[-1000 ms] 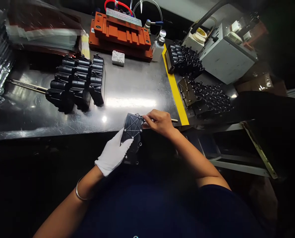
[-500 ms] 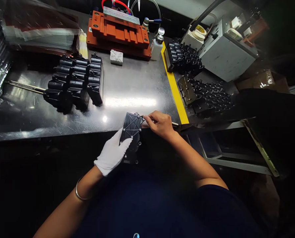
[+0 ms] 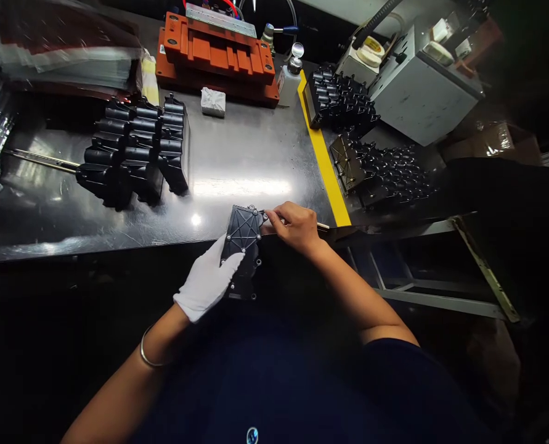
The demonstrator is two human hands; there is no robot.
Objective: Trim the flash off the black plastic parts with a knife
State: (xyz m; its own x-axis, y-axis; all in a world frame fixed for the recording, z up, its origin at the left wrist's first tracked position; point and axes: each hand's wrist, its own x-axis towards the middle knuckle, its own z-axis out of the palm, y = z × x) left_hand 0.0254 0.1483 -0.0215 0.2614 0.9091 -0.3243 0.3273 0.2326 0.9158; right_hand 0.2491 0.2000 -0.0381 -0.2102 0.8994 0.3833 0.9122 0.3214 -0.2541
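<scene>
The black housing point(image 3: 244, 231) is held at the front edge of the bench point(image 3: 241, 148), its upper end seen over the metal and its lower end over the dark space in front; whether the bench is touched cannot be told. The housing's left side is gripped by the gloved left hand point(image 3: 207, 280), with the thumb laid across the face. A thin rod point(image 3: 323, 226) is held in the bare right hand point(image 3: 295, 226), which is curled, with thumb and forefinger brought together beside the housing's upper right corner. Behind the hands, a wide stretch of bench is bounded by black stacks point(image 3: 135, 151) on the left, by yellow tape point(image 3: 325, 160) on the right, and at the back by a white block point(image 3: 213, 103) and an orange fixture point(image 3: 219, 55).
</scene>
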